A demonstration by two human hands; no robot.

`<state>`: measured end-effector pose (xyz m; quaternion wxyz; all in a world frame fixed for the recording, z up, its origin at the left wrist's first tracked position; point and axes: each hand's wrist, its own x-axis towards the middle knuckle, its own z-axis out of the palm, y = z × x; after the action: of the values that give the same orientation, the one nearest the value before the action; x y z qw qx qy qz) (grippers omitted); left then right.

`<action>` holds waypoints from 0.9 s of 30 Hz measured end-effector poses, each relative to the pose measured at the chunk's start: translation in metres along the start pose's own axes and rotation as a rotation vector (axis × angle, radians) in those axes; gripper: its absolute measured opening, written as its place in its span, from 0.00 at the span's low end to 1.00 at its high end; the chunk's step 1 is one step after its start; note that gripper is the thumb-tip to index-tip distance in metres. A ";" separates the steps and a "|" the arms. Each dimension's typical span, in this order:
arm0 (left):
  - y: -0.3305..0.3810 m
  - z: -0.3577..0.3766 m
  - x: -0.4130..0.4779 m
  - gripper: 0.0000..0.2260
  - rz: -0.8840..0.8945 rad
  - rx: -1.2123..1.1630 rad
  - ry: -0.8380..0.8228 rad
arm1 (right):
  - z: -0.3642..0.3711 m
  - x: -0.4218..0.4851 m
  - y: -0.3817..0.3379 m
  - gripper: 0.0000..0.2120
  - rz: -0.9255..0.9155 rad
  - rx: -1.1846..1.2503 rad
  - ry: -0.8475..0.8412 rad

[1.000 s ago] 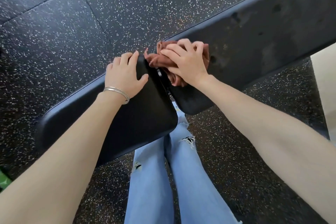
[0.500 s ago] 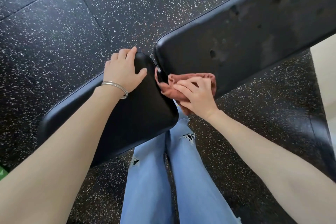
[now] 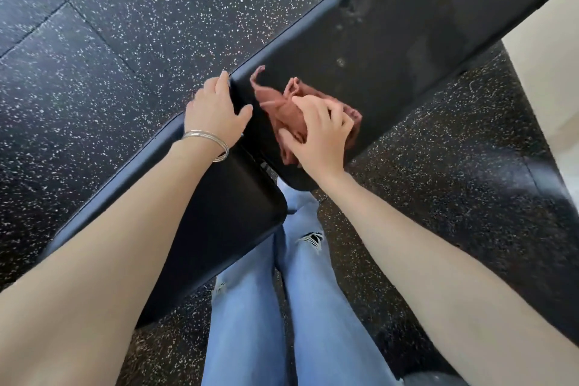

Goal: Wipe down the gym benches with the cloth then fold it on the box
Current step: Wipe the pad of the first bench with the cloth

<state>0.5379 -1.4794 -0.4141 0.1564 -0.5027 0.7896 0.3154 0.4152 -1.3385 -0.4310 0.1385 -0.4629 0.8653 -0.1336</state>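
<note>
A black padded gym bench runs across the view in two parts: a long back pad [image 3: 407, 25] and a shorter seat pad [image 3: 225, 207], with a narrow gap between them. A crumpled reddish-brown cloth [image 3: 282, 110] lies bunched on the near end of the back pad. My right hand [image 3: 316, 135] presses down on the cloth with its fingers spread over it. My left hand [image 3: 216, 113], with thin silver bangles at the wrist, rests flat on the far corner of the seat pad, beside the gap, holding nothing.
The floor [image 3: 109, 56] is black rubber tile with white speckles. My legs in light blue ripped jeans [image 3: 282, 307] stand against the bench's near side. A pale wall or surface [image 3: 551, 50] shows at the right edge. The box is not in view.
My right hand and the cloth have moved from the back pad's near edge up onto its top surface. My left hand has stayed on the seat pad's corner.
</note>
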 end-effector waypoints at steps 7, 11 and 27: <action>0.014 0.007 0.007 0.34 0.065 0.051 -0.004 | -0.027 -0.041 0.073 0.25 -0.136 -0.085 -0.090; 0.016 0.005 0.012 0.35 0.091 0.083 -0.020 | -0.049 0.031 0.111 0.21 0.424 0.012 0.116; 0.017 -0.009 0.015 0.39 0.105 0.088 -0.113 | -0.042 0.057 0.072 0.21 0.039 -0.121 -0.082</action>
<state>0.5171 -1.4902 -0.4102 0.2060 -0.4344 0.8179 0.3161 0.3147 -1.3434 -0.4251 0.1483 -0.4584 0.8743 -0.0594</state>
